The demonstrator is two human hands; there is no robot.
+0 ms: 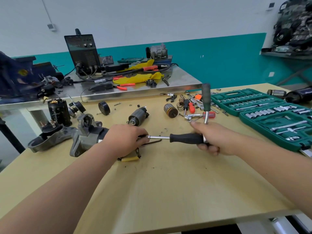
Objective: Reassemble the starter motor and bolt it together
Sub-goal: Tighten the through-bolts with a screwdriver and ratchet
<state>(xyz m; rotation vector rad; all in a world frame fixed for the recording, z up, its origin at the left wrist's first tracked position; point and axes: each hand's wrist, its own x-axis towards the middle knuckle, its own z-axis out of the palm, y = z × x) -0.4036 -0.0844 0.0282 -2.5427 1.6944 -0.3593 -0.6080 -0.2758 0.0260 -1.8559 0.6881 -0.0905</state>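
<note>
The starter motor (87, 134) lies on its side on the wooden table (168, 183), its grey nose housing to the left and its black body under my left hand (125, 139), which grips the rear end. My right hand (212, 137) holds the black-handled driver (185, 138), whose chrome shaft (158, 137) runs level into the motor's rear end under my left fingers. The same hand also carries a ratchet (206, 98) that stands upright with its dark green grip on top. A bent hex key (154, 142) lies just under the shaft.
A solenoid (137, 115), an armature (170, 110), a black cap (104, 108) and another motor housing (47, 141) lie nearby. Loose tools (192, 105) sit behind my right hand, and an open green socket set (263, 115) at right. A steel bench (135, 88) with a welder (82, 53) stands behind.
</note>
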